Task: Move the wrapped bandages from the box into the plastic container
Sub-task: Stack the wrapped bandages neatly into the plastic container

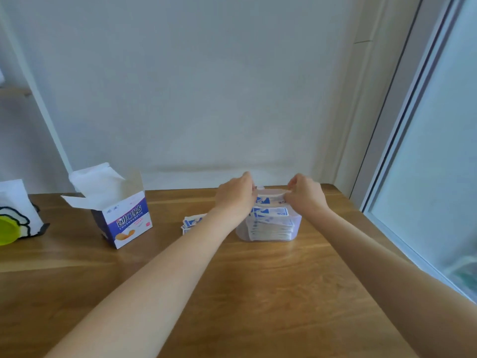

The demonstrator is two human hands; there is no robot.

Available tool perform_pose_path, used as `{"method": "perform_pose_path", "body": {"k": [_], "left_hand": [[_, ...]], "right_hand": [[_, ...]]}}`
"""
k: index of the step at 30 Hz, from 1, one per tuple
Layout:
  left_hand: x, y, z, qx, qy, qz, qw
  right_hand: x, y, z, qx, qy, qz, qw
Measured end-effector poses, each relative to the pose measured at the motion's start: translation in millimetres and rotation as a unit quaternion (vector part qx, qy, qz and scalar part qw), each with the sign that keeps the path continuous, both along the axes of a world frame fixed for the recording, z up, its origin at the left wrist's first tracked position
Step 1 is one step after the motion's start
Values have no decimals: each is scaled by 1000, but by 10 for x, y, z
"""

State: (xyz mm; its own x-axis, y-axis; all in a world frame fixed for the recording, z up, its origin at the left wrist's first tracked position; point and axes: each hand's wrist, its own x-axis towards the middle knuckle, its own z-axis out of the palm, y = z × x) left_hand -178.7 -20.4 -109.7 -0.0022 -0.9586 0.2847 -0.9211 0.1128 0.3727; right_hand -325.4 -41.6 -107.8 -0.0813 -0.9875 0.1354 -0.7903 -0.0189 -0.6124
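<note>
A clear plastic container (268,235) stands on the wooden table (232,293), packed with a stack of white-and-blue wrapped bandages (271,220). Both hands are at its top. My left hand (236,196) curls over the left rim and my right hand (305,195) over the right rim, fingers on what looks like a translucent lid (269,194). The open blue-and-white bandage box (124,218) stands to the left with its flaps up. A few loose wrapped bandages (192,223) lie on the table between box and container, partly behind my left forearm.
A white holder with a black-outlined shape (18,210) and a yellow-green object (7,232) sit at the left edge. A wall runs behind the table, and a window frame (402,156) borders the right side.
</note>
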Motion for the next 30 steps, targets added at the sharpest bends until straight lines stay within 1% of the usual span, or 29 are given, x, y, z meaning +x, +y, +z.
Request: {"method": "perform_pose_path", "body": {"k": [4, 7, 12, 16, 19, 22, 25, 27, 28, 30], "left_hand": [[-7, -123, -49, 48, -82, 18, 995], [-5, -132, -78, 51, -121, 21, 991], [-8, -118, -92, 92, -152, 24, 984], [32, -119, -98, 76, -167, 26, 983], [28, -122, -123, 73, -183, 8, 980], [14, -115, -154, 96, -175, -10, 980], [9, -92, -166, 90, -176, -14, 980], [29, -73, -127, 58, -170, -12, 984], [59, -55, -84, 27, -164, -11, 986], [170, -14, 8, -66, -144, -3, 987]], "right_hand": [[41, -37, -86, -2, 80, 13, 997], [56, -59, -128, -2, 132, 17, 991], [79, 12, -113, -33, 241, 39, 969], [126, 43, -102, -50, 301, 50, 951], [150, 36, -91, -30, 307, 57, 950], [152, 39, -81, -14, 300, 63, 952], [153, 42, -95, -12, 296, 59, 953], [153, 89, -45, -22, 305, 54, 951], [162, 129, 5, -34, 307, 53, 950], [236, 230, 141, -94, 287, 65, 951]]}}
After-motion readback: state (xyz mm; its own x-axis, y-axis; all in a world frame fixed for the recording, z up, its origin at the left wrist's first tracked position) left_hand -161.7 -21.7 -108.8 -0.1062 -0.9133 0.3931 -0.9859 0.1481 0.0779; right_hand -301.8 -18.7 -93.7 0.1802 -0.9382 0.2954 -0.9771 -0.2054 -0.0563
